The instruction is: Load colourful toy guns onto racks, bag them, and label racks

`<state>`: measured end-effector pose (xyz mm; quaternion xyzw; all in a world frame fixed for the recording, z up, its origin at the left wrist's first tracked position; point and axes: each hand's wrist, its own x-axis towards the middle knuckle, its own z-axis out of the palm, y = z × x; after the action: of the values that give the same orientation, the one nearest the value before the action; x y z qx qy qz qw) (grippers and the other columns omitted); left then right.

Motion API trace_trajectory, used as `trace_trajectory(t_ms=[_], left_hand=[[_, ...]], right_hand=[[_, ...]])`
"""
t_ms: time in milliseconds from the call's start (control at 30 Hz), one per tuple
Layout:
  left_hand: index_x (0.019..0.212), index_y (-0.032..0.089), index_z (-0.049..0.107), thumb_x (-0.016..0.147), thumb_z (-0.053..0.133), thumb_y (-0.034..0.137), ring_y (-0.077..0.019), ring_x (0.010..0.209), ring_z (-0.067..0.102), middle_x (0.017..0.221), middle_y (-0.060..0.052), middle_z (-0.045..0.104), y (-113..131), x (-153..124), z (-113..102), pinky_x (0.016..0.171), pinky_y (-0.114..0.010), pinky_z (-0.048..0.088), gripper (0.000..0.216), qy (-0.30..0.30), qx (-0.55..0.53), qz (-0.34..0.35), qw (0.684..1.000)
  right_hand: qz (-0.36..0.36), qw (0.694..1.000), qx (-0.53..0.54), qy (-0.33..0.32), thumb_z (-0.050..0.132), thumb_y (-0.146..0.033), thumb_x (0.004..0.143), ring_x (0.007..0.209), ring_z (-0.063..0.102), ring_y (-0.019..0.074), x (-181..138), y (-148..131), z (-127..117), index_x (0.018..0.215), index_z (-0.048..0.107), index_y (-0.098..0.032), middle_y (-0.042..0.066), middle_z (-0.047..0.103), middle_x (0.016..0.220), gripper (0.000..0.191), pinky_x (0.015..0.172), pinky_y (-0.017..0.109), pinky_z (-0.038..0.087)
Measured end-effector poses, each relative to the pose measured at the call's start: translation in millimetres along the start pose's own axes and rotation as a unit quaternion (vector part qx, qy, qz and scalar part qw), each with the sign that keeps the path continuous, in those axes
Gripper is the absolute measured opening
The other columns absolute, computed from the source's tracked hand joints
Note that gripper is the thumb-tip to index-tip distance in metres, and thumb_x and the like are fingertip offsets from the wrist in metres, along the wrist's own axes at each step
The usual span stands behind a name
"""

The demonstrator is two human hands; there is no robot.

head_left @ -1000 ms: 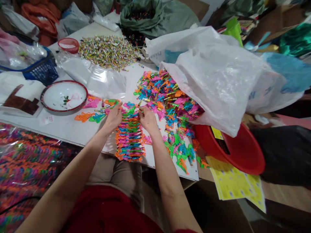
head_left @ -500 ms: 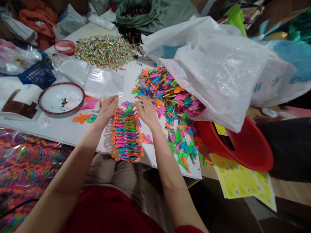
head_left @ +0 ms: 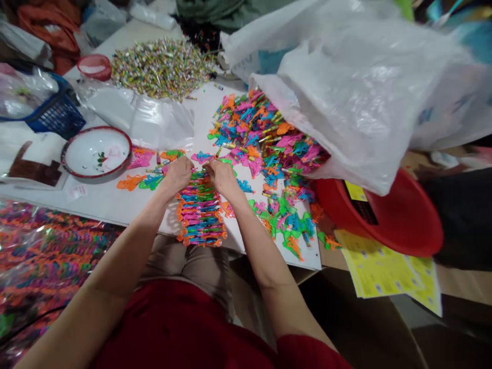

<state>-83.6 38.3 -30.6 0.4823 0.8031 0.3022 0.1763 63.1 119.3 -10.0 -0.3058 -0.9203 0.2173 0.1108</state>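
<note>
Hands meet at the far end of the row of plastic toys [head_left: 200,210], which lies on the white board [head_left: 111,202] in front of you, near the edge above your lap. Your left hand [head_left: 177,173] is curled, its fingers pressed down on the left side of the far end of the row. Your right hand [head_left: 222,176] is curled the same way on the right side of that end, and the two hands are just beside each other, almost touching. Whether the fingertips pinch one single toy or only press on the row, you cannot tell from this view.

The row runs from your hands toward you, with orange, pink, green and blue pieces laid tight side by side. To the right of it and farther away, a loose pile of coloured toys [head_left: 265,143] spills out of a big white plastic bag [head_left: 346,97]. A red basin [head_left: 388,220] sits at the right under the bag, with yellow sheets [head_left: 388,274] near it. At the left there is a white bowl with red rim [head_left: 96,152], and a few single toys [head_left: 142,180] lie between it and your left hand. Far on the table, a heap of small rolled pieces [head_left: 163,66] lies.
</note>
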Motion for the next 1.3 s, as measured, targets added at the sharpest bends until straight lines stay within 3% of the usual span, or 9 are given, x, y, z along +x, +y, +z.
trace_trajectory(t_ms=[233, 367, 467, 633, 833, 933, 1067, 1200, 1300], left_hand=[[0.077, 0.015, 0.064, 0.088, 0.036, 0.032, -0.0242, 0.082, 0.063, 0.079, -0.010, 0.067, 21.8, -4.3, -21.4, 0.083, -0.040, 0.051, 0.034, 0.026, -0.032, 0.016, 0.999], [0.106, 0.014, 0.065, 0.092, 0.027, 0.041, -0.0242, 0.105, 0.061, 0.109, -0.012, 0.068, 11.7, -5.8, -47.3, 0.095, -0.040, 0.047, 0.049, 0.083, -0.080, -0.011, 0.993], [0.122, 0.011, 0.059, 0.094, 0.021, 0.041, -0.0250, 0.115, 0.057, 0.124, -0.014, 0.062, 6.0, -4.9, -57.9, 0.100, -0.042, 0.044, 0.055, 0.117, -0.108, -0.031, 0.987], [0.127, 0.013, 0.056, 0.092, 0.035, 0.043, -0.0280, 0.133, 0.043, 0.137, -0.016, 0.053, 9.2, -10.3, -28.7, 0.113, -0.049, 0.030, 0.050, 0.122, -0.115, -0.002, 0.986], [0.137, 0.012, 0.044, 0.092, 0.041, 0.036, -0.0241, 0.142, 0.031, 0.148, -0.017, 0.040, 6.6, -20.1, 16.9, 0.119, -0.044, 0.021, 0.051, 0.087, -0.130, 0.020, 0.988], [0.137, 0.011, 0.044, 0.092, 0.043, 0.037, -0.0253, 0.142, 0.030, 0.147, -0.018, 0.041, 8.1, -16.8, 12.9, 0.119, -0.043, 0.021, 0.053, 0.077, -0.146, 0.022, 0.986], [0.141, 0.013, 0.040, 0.095, 0.037, 0.046, -0.0254, 0.142, 0.031, 0.150, -0.017, 0.038, 9.5, -26.4, -13.6, 0.118, -0.045, 0.023, 0.057, 0.082, -0.178, 0.012, 0.980], [0.148, 0.017, 0.030, 0.092, 0.042, 0.054, -0.0259, 0.146, 0.022, 0.156, -0.015, 0.027, 4.9, -69.8, -29.2, 0.119, -0.048, 0.018, 0.068, 0.094, -0.182, 0.039, 0.978], [0.149, 0.022, 0.027, 0.090, 0.049, 0.049, -0.0279, 0.148, 0.013, 0.158, -0.013, 0.022, 5.1, -102.6, -16.4, 0.118, -0.053, 0.016, 0.069, 0.066, -0.142, 0.081, 0.984]], right_hand=[[0.001, 0.999, 0.035, -0.023, 0.044, -0.024, 0.097, 0.098, 0.066, 0.0208, 1.3, -7.7, -15.2, 0.101, 0.072, -0.017, 0.010, 0.073, 0.103, 0.029, 0.087, 0.030, 0.047], [0.009, 0.984, 0.160, 0.075, 0.037, -0.030, 0.100, 0.111, 0.062, 0.0167, -11.8, 13.7, -36.2, 0.117, 0.065, -0.019, 0.008, 0.067, 0.121, 0.034, 0.098, 0.031, 0.045], [0.011, 0.974, 0.166, 0.152, 0.036, -0.037, 0.099, 0.112, 0.060, 0.0189, -13.1, 19.4, -55.5, 0.121, 0.061, -0.017, 0.010, 0.065, 0.121, 0.039, 0.100, 0.035, 0.045], [-0.083, 0.978, 0.091, 0.168, 0.037, -0.038, 0.100, 0.125, 0.050, 0.0209, 4.7, -6.9, -43.5, 0.129, 0.055, -0.017, 0.012, 0.056, 0.133, 0.040, 0.108, 0.037, 0.039], [-0.072, 0.994, -0.061, 0.049, 0.037, -0.024, 0.099, 0.121, 0.049, 0.0274, 2.0, -25.6, 15.8, 0.121, 0.060, -0.008, 0.019, 0.059, 0.123, 0.035, 0.107, 0.044, 0.037], [-0.063, 0.995, -0.067, 0.031, 0.038, -0.023, 0.098, 0.120, 0.050, 0.0272, 4.0, -25.0, 18.4, 0.122, 0.060, -0.008, 0.018, 0.060, 0.121, 0.035, 0.107, 0.044, 0.036], [-0.033, 0.997, 0.049, 0.050, 0.038, -0.031, 0.100, 0.128, 0.047, 0.0212, 0.8, -14.0, -6.5, 0.127, 0.058, -0.013, 0.015, 0.054, 0.134, 0.038, 0.111, 0.038, 0.034], [-0.044, 0.974, 0.183, 0.128, 0.034, -0.049, 0.099, 0.136, 0.040, 0.0205, -38.7, -1.8, -30.9, 0.134, 0.052, -0.024, 0.009, 0.048, 0.141, 0.046, 0.114, 0.042, 0.032], [-0.042, 0.967, 0.220, 0.125, 0.037, -0.054, 0.097, 0.139, 0.035, 0.0227, -77.7, -8.5, -20.8, 0.136, 0.050, -0.028, 0.009, 0.043, 0.145, 0.048, 0.115, 0.047, 0.030]])
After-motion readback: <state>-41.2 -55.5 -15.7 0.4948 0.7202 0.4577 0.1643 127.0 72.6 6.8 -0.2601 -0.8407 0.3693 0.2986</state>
